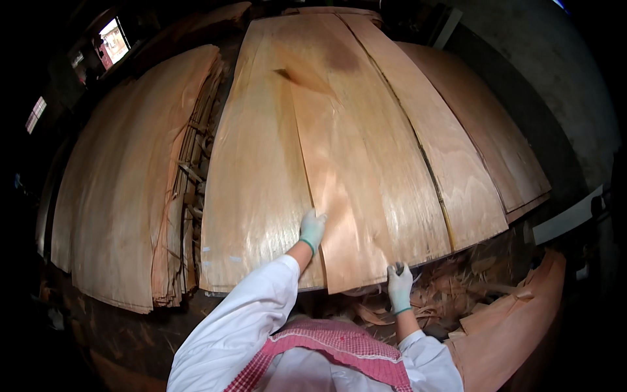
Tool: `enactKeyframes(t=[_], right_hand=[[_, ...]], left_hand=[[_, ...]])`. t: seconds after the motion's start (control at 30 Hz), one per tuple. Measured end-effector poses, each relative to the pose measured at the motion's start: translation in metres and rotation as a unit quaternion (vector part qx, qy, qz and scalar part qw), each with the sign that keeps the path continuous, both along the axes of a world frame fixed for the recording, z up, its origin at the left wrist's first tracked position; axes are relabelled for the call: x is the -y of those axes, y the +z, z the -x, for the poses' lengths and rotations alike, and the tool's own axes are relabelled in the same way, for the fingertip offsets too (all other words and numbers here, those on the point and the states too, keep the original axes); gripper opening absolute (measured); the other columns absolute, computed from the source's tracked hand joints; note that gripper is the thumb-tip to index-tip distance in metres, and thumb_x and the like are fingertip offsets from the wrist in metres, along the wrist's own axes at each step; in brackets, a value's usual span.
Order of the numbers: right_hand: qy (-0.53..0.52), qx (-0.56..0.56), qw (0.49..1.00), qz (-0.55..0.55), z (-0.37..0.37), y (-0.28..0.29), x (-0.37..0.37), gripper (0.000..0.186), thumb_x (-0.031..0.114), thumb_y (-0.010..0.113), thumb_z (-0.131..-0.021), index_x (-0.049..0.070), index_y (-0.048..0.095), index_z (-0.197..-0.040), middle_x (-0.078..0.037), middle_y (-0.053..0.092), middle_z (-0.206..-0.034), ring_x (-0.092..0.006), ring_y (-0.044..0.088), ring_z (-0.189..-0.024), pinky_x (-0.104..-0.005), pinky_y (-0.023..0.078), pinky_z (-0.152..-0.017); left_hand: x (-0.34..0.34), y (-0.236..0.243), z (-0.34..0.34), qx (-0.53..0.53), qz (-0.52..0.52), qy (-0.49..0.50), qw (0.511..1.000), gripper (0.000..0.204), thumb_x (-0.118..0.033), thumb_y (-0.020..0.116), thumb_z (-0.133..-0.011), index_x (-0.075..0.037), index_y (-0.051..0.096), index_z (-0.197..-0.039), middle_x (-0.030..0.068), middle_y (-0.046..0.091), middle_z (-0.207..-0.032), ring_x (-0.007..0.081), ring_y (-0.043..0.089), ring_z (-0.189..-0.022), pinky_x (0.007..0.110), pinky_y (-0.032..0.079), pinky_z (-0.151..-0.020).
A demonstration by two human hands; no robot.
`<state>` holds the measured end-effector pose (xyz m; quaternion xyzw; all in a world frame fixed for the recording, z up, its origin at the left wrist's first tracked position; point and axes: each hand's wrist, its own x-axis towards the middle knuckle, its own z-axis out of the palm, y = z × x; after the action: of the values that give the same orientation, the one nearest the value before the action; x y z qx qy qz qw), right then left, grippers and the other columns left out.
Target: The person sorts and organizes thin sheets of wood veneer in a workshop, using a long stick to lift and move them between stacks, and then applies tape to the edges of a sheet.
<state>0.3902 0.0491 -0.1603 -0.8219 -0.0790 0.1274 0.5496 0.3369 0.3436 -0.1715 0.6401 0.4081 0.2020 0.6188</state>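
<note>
A narrow strip of thin wood veneer lies lengthwise on a wide stack of pale veneer sheets, its left edge slightly raised and its far end curled. My left hand, in a pale glove with a green cuff, is closed on that left edge, partway up the strip. At the stack's near edge, just past the strip's right corner, my right hand is closed in a matching glove. A small dark thing shows at its fingers; its kind cannot be made out.
Another veneer stack with ragged edges stands to the left, scraps wedged in the gap. Further sheets lie at the right. Torn veneer scraps litter the near right, beside a large loose piece. A dark seam runs along the middle stack.
</note>
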Motion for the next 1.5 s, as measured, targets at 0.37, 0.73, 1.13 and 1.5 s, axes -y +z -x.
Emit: enactKeyframes(t=[0.37, 0.73, 1.13, 1.5], right_hand=[[-0.001, 0.019, 0.998, 0.062, 0.013, -0.015, 0.010, 0.029, 0.013, 0.065, -0.086, -0.007, 0.057, -0.106, -0.019, 0.064, -0.093, -0.0260, 0.061, -0.087, -0.0352, 0.047, -0.082], [0.018, 0.052, 0.987, 0.151, -0.058, -0.007, -0.016, 0.029, 0.022, 0.066, -0.085, -0.001, 0.062, -0.103, -0.021, 0.066, -0.092, -0.0353, 0.063, -0.086, -0.0392, 0.049, -0.079], [0.062, 0.020, 0.966, 0.252, -0.062, -0.026, -0.007, 0.035, 0.031, 0.068, -0.080, 0.000, 0.066, -0.096, -0.021, 0.066, -0.100, -0.0361, 0.064, -0.094, -0.0411, 0.049, -0.082], [0.078, 0.037, 0.972, 0.219, -0.066, -0.025, 0.001, 0.027, 0.025, 0.065, -0.076, 0.001, 0.064, -0.087, -0.020, 0.065, -0.088, -0.0358, 0.062, -0.084, -0.0410, 0.049, -0.075]], left_hand=[[0.007, -0.010, -0.002, -0.044, -0.073, 0.020, 0.996, 0.041, -0.020, 0.059, -0.086, 0.003, 0.055, -0.120, 0.0242, 0.064, -0.112, 0.0366, 0.060, -0.106, 0.040, 0.046, -0.091], [-0.055, -0.035, -0.067, -0.150, -0.201, -0.020, 0.968, 0.035, -0.029, 0.062, -0.083, 0.000, 0.064, -0.102, 0.0259, 0.065, -0.102, 0.0418, 0.062, -0.097, 0.045, 0.050, -0.084], [-0.060, -0.014, -0.046, -0.258, -0.213, -0.054, 0.941, 0.035, -0.019, 0.073, -0.074, -0.001, 0.063, -0.102, 0.0178, 0.068, -0.099, 0.0310, 0.065, -0.095, 0.038, 0.050, -0.083], [-0.035, -0.009, -0.036, -0.228, -0.238, -0.034, 0.943, 0.038, -0.018, 0.068, -0.076, -0.003, 0.059, -0.109, 0.0176, 0.066, -0.102, 0.0335, 0.063, -0.097, 0.040, 0.049, -0.086]])
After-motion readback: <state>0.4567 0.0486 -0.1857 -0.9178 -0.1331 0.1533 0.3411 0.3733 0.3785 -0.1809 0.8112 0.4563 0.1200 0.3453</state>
